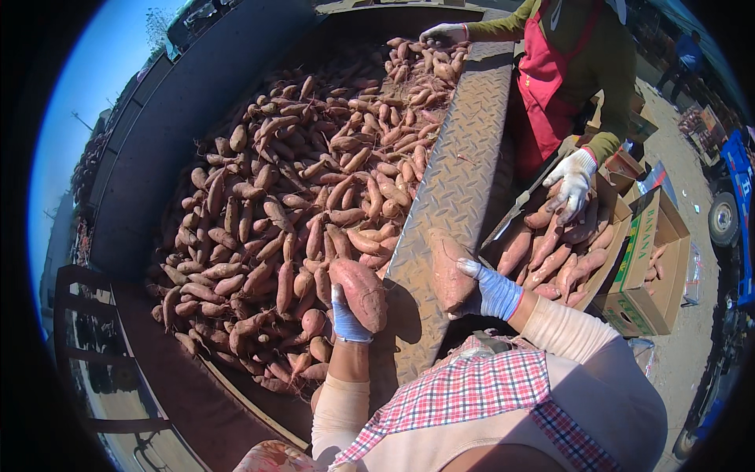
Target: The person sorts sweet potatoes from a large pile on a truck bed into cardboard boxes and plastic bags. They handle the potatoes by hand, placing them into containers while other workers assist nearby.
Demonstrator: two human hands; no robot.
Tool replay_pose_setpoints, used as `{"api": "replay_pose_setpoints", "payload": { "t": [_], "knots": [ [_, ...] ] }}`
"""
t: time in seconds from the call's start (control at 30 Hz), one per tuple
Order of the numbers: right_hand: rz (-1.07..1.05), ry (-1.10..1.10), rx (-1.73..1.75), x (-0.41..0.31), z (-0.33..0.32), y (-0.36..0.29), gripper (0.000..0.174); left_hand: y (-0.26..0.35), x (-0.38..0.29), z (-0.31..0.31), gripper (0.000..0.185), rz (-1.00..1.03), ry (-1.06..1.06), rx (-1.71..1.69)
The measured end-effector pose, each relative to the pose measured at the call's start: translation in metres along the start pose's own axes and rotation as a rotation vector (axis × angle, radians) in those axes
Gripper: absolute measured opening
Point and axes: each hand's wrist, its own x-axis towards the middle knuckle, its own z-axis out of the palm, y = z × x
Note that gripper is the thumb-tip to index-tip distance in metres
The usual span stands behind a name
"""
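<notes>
My left hand (pixel 349 318), in a blue and white glove, holds a large sweet potato (pixel 360 294) above the near edge of a big heap of sweet potatoes (pixel 295 194). A second large sweet potato (pixel 450 270) is gripped in my right hand (pixel 491 290), gloved alike, over the diamond-plate metal ledge (pixel 451 171). To the right of that hand, a cardboard box (pixel 616 259) is filled with sweet potatoes (pixel 551 259). My fingers are partly hidden behind both held sweet potatoes.
Across the ledge a co-worker (pixel 554 82) in a red apron rests one gloved hand on the boxed sweet potatoes and the other on the heap. An open banana carton (pixel 643 283) stands at right. The metal side wall (pixel 194 106) bounds the heap; a blue vehicle (pixel 737 206) is far right.
</notes>
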Motion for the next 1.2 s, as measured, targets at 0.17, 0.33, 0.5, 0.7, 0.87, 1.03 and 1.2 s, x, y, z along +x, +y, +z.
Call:
{"api": "replay_pose_setpoints", "payload": {
  "t": [0.17,0.33,0.5,0.7,0.87,1.03,1.2],
  "knots": [
    [0.182,0.044,-0.458,-0.019,0.039,0.012,0.074,-0.010,-0.010,-0.022,0.074,0.186,0.120,-0.053],
    [-0.325,0.025,-0.440,0.063,0.153,-0.139,0.059,-0.006,-0.042,-0.042,0.077,0.328,0.051,-0.272],
    [-0.685,0.104,-0.740,0.108,0.252,-0.250,0.059,-0.002,-0.063,-0.046,0.078,0.423,0.045,-0.064],
    [-0.173,-0.297,-1.491,0.137,0.208,-0.104,0.065,0.011,-0.062,-0.016,0.079,0.449,-0.005,-0.061],
    [-0.007,-0.407,-1.431,0.107,0.149,-0.022,0.091,0.008,-0.042,0.014,0.076,0.355,-0.060,0.017],
    [-0.096,-0.532,-0.549,0.081,0.090,-0.009,0.084,-0.019,-0.013,0.056,0.059,0.374,0.369,0.708],
    [0.142,-0.577,0.008,0.029,0.009,-0.040,0.059,-0.046,0.002,0.104,0.046,0.530,-0.010,1.074]
  ]
}}
